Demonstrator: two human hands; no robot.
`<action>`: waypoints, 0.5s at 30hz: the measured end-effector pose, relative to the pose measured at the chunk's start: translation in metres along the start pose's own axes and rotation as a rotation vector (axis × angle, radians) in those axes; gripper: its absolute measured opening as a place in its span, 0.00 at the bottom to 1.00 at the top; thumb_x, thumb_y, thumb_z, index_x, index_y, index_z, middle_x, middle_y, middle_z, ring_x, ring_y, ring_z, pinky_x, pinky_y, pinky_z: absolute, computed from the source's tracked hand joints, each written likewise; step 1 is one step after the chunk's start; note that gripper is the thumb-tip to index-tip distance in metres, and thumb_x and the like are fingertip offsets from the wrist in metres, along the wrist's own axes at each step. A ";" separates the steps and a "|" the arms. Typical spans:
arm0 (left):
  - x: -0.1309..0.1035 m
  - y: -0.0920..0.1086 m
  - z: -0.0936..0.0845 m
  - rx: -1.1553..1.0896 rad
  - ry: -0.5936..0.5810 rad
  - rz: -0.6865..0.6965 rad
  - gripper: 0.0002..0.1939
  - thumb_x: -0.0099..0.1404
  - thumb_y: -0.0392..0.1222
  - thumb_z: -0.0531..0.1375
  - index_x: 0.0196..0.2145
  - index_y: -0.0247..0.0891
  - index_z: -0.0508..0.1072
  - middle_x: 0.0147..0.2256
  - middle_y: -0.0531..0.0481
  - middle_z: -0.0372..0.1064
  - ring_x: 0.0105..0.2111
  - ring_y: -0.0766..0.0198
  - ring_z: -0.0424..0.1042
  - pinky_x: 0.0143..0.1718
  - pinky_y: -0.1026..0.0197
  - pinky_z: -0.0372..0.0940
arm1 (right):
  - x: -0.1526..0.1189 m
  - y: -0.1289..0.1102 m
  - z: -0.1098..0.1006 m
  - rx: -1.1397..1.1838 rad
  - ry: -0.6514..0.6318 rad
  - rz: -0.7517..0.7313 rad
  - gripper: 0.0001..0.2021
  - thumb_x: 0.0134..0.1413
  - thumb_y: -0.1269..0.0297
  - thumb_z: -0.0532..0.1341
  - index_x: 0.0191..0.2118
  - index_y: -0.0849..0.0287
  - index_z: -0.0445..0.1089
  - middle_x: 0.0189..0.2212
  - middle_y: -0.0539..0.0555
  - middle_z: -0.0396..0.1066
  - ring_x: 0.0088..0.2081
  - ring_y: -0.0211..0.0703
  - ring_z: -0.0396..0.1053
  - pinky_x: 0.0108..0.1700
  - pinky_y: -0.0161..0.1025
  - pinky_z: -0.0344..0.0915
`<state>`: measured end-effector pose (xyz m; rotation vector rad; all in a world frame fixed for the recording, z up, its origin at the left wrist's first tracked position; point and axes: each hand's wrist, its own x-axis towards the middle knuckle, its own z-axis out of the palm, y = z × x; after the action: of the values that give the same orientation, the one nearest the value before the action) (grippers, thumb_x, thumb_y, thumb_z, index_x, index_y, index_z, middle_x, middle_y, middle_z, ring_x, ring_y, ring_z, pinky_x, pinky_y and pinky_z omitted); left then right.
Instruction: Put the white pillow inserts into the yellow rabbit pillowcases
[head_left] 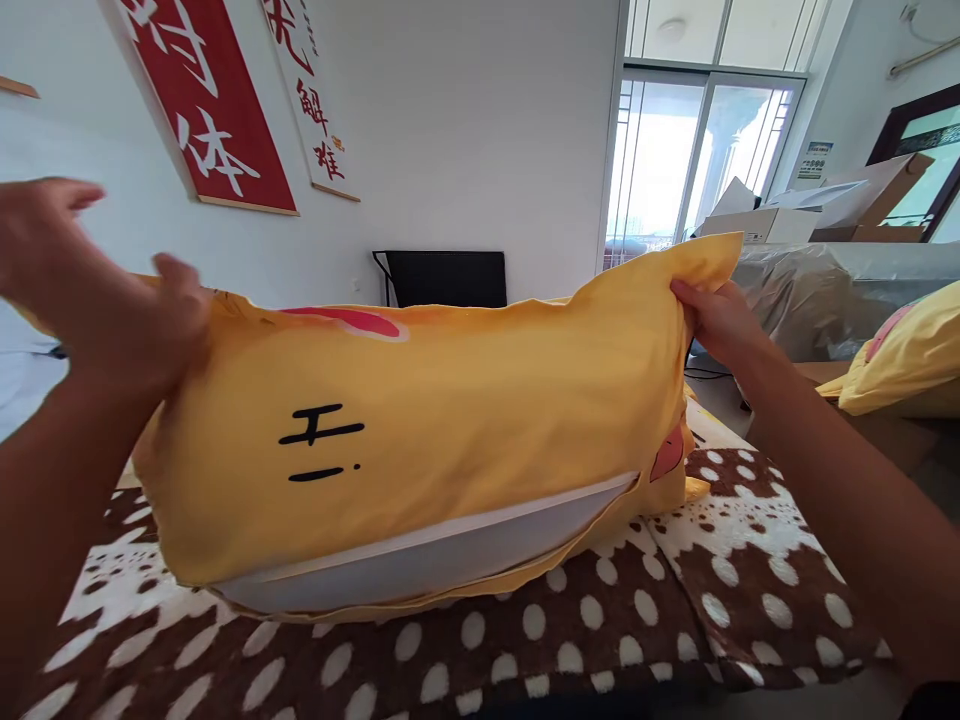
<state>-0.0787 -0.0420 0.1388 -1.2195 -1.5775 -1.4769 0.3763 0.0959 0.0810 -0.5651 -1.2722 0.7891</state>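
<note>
A long pillow in a yellow pillowcase (480,400) is held up before me over a spotted blanket, with black "Hi" lettering and a pink print on it. Along its lower side the case gapes, and the white inner pillow (435,555) shows through. My right hand (716,315) grips the case's upper right corner between thumb and fingers. At the left end my left hand (112,290) is raised with its fingers apart, slightly blurred, in front of the upper left part of the case. Whether its palm touches the cloth cannot be made out.
The brown and white spotted blanket (525,630) covers the surface below. Another yellow pillow (911,350) lies at right, near plastic-wrapped furniture (795,290) and cardboard boxes (840,210). Behind stand a black panel (446,278) and a white wall with red and white scrolls (217,110).
</note>
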 end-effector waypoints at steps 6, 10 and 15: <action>-0.033 0.093 0.016 -0.007 -0.904 0.476 0.29 0.59 0.60 0.51 0.54 0.43 0.63 0.43 0.49 0.70 0.43 0.55 0.68 0.48 0.52 0.59 | -0.012 -0.016 0.042 -0.288 0.139 -0.378 0.11 0.47 0.55 0.64 0.28 0.58 0.69 0.25 0.48 0.68 0.28 0.37 0.66 0.32 0.38 0.65; -0.054 0.097 0.020 -0.067 -1.096 0.428 0.24 0.60 0.64 0.50 0.38 0.41 0.69 0.24 0.54 0.67 0.23 0.63 0.65 0.26 0.63 0.58 | -0.001 -0.031 0.024 -0.150 0.316 -0.435 0.11 0.44 0.56 0.67 0.26 0.57 0.67 0.27 0.49 0.69 0.31 0.40 0.67 0.33 0.39 0.67; -0.060 0.078 0.018 -0.085 -1.104 0.513 0.17 0.62 0.57 0.51 0.25 0.41 0.64 0.22 0.53 0.64 0.21 0.64 0.62 0.25 0.62 0.55 | 0.006 -0.017 -0.005 -0.006 0.261 -0.275 0.09 0.39 0.61 0.69 0.29 0.54 0.70 0.33 0.51 0.73 0.36 0.45 0.69 0.38 0.43 0.69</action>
<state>0.0169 -0.0415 0.1102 -2.4975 -1.5838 -0.5004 0.3856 0.0904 0.0958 -0.4681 -1.0822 0.4659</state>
